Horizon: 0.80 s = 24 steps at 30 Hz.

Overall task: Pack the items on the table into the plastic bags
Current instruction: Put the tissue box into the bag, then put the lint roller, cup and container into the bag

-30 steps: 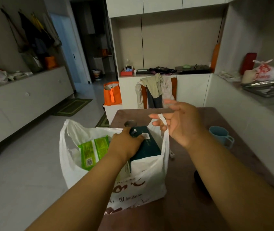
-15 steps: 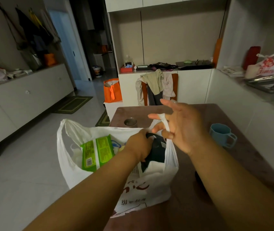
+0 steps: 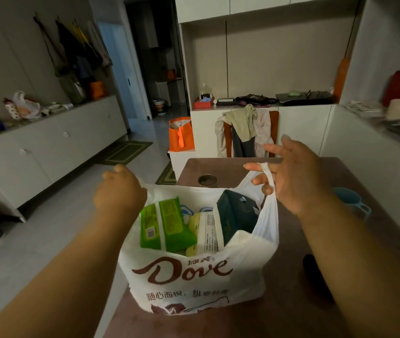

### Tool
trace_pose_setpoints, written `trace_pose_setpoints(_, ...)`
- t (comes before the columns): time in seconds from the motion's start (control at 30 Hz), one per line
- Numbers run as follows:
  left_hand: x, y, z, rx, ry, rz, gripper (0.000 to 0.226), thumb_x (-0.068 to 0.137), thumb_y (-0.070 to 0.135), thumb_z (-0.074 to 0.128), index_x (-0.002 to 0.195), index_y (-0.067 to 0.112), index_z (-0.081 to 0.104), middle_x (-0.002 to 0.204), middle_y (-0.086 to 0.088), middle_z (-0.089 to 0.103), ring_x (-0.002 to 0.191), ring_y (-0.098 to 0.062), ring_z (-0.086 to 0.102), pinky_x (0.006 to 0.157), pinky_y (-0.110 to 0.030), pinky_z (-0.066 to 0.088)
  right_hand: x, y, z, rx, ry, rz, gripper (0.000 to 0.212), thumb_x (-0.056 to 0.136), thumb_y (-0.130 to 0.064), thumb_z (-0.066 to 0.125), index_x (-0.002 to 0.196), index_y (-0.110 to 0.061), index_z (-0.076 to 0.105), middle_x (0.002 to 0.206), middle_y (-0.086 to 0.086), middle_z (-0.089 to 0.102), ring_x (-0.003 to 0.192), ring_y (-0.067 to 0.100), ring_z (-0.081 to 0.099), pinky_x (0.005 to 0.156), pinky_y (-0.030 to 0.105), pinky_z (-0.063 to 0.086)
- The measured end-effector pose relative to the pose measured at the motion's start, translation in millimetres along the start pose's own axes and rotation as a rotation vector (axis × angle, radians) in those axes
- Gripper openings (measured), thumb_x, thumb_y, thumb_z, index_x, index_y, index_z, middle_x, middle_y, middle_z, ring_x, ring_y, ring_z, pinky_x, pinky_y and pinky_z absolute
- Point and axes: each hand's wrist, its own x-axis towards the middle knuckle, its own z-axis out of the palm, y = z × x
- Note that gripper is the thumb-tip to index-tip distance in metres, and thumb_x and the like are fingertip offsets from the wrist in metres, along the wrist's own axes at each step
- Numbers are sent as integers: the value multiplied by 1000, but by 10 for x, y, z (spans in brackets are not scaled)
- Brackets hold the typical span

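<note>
Left hand (image 3: pixel 119 191) sits at the bag's left upper rim, fingers curled. It appears to grip the left handle, but the knuckles hide the plastic itself, so the hold is a judgement.

White plastic bag (image 3: pixel 194 276) stands upright on the brown table (image 3: pixel 291 308) between the two forearms, mouth spread wide and facing up. Inside, left to right: green packet (image 3: pixel 163 223) standing on end, a pale yellow-and-white pack (image 3: pixel 205 231), dark green box (image 3: pixel 236 218) leaning toward the right wall.

Right hand (image 3: pixel 291 176) has the right handle loop slung over its fingers, the fingers splayed, not clenched.

Hands are well apart, one at each handle, the bag's long axis running left-right between them.

Farther right, a blue cup (image 3: pixel 351 202) rests on the table, partly behind the right forearm. It lies nearer the right hand, just beyond the wrist. A small round metal piece (image 3: pixel 207 180) sits behind the bag. Both look unpacked; the cup is probably the right hand's pick.
</note>
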Motion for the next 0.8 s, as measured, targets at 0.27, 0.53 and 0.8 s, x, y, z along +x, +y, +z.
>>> trace_pose_setpoints(0.27,-10,454,-58,-822,-61,207,37,92,13,54,129,15,49,112,-12,63,86,-30,65,69,-31,50,7,14,107,23,118,-83,44,96,-49,30,122,-21,52,120,16,63,72,28,64,45,18,41)
trace_pose_setpoints(0.53,215,441,-918,-1257,154,184,34,92,-1,39,119,16,52,89,-4,58,66,-9,51,55,-23,42,-173,-620,66,27,179,-392,48,96,-46,33,121,-10,53,115,31,62,51,12,58,42,16,41)
trace_pose_setpoints(0.8,-72,555,-346,-757,-333,199,23,92,-1,46,101,11,63,74,-7,61,54,-18,45,48,-25,37,-302,-232,-101,-199,186,-70,46,97,-56,27,102,-20,55,95,12,66,52,19,63,43,20,47)
